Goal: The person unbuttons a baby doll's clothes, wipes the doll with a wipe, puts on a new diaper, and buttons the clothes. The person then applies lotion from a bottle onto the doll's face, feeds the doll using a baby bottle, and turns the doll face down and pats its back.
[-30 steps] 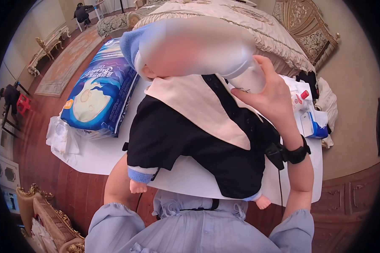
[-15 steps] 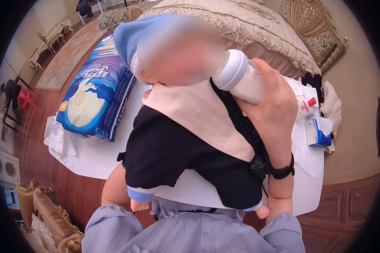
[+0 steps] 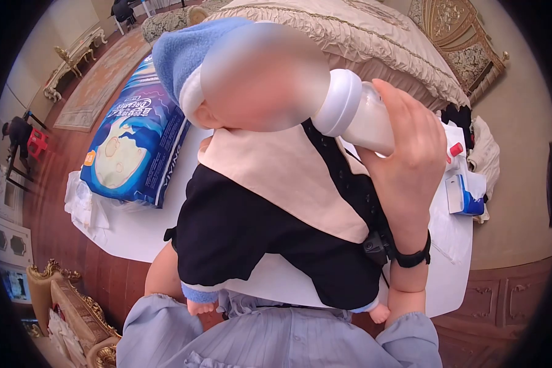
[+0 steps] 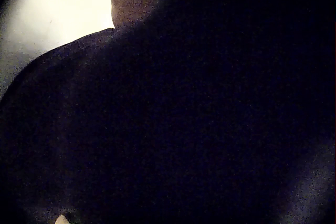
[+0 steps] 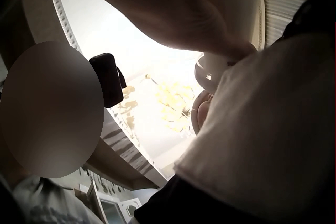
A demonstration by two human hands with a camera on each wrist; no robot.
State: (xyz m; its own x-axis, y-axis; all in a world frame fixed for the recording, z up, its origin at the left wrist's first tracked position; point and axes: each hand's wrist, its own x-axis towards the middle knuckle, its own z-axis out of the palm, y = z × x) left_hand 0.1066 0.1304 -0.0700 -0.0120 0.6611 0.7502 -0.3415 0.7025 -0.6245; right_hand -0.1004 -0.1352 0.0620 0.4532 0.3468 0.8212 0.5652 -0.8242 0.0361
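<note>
A baby doll (image 3: 227, 227) in a black outfit with a wide cream collar (image 3: 282, 178) and a blue hat (image 3: 187, 58) lies tilted across my front. My right hand (image 3: 411, 153) grips a baby bottle (image 3: 371, 126) with milky contents, fingers wrapped over its outer side. The bottle's white collar ring (image 3: 340, 101) sits right against the doll's blurred face. In the right wrist view the same hand (image 5: 184, 14) is above the doll's collar. My left forearm (image 3: 162, 270) passes behind the doll, which hides that hand; dark cloth (image 4: 184, 119) fills most of the left wrist view.
On the white table (image 3: 129, 233) a blue diaper pack (image 3: 135, 141) stands left, with white crumpled plastic beside it. A blue-and-white tissue pack (image 3: 466, 193) and a red-capped item lie right. A draped bed (image 3: 386, 49) stands beyond. A person (image 3: 18, 141) is far left.
The doll's head has shifted left and slightly lower. My right hand has turned and come lower with the bottle, showing more of its back; the bottle still points at the face.
</note>
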